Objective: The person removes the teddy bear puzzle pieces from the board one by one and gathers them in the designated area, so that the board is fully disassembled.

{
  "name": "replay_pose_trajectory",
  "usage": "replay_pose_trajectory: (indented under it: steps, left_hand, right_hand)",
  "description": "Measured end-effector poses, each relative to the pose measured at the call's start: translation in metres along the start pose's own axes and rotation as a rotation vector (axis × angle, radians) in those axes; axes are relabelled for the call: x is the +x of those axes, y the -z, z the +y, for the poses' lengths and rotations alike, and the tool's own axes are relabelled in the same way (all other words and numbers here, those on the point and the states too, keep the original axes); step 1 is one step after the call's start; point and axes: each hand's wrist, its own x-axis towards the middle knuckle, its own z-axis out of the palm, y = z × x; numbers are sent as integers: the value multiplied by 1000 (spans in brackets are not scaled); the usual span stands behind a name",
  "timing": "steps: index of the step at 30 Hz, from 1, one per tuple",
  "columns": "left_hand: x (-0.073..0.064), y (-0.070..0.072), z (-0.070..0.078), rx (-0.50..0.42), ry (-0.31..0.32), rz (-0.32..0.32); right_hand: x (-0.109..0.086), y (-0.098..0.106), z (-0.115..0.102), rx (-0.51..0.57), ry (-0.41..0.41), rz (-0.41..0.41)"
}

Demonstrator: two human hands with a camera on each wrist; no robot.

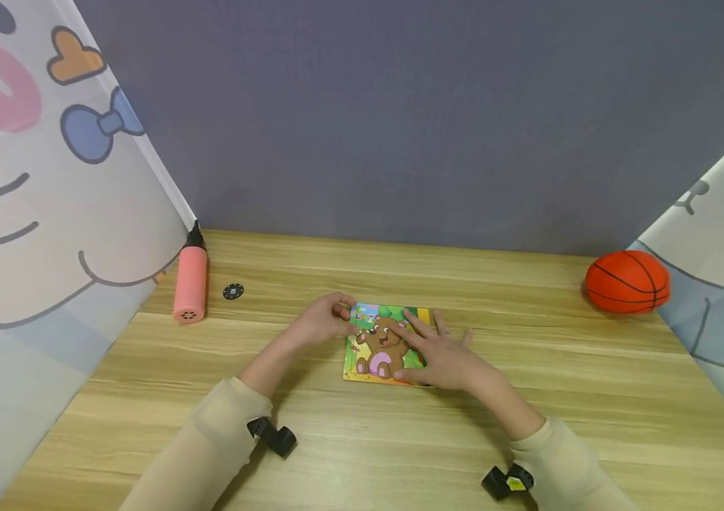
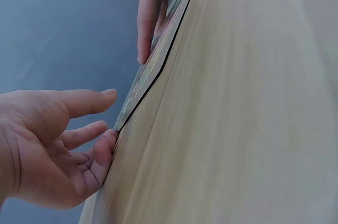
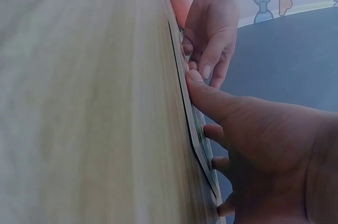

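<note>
A flat bear picture puzzle [image 1: 378, 363] lies on the wooden table, with a brown bear on a green and yellow ground. My left hand [image 1: 326, 319] is at its left edge. The left wrist view shows the left hand [image 2: 50, 150] with its thumb extended, the lower fingers bent against the puzzle's edge [image 2: 138, 94]; thumb and fingers stand apart. Across the right part of the puzzle my right hand [image 1: 445, 358] lies with spread fingers. In the right wrist view the right hand [image 3: 269, 155] touches the picture with thumb and fingertips; its palm is raised.
A pink bottle [image 1: 191, 284] with a black tip stands at the back left of the table [image 1: 349, 447], a black round chip [image 1: 233, 291] beside it. An orange-red basketball [image 1: 627, 282] sits at the back right. A grey panel [image 1: 387, 128] rises behind, with printed panels on both sides.
</note>
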Motion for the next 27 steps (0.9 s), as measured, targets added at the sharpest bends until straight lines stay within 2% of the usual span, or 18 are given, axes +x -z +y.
replay_pose_trajectory:
  steps: [6, 14, 19, 27]
  left_hand:
    - [4, -4, 2, -5, 16, 6]
    - [8, -9, 5, 39, 32, 45]
    - [10, -10, 5, 41, 53, 56]
    - [13, -10, 5, 31, 49, 69]
  right_hand:
    - [1, -1, 0, -6, 1, -4]
    - [2, -2, 1, 2, 0, -9]
    - [2, -3, 1, 4, 0, -10]
    - [2, -1, 0, -3, -4, -10]
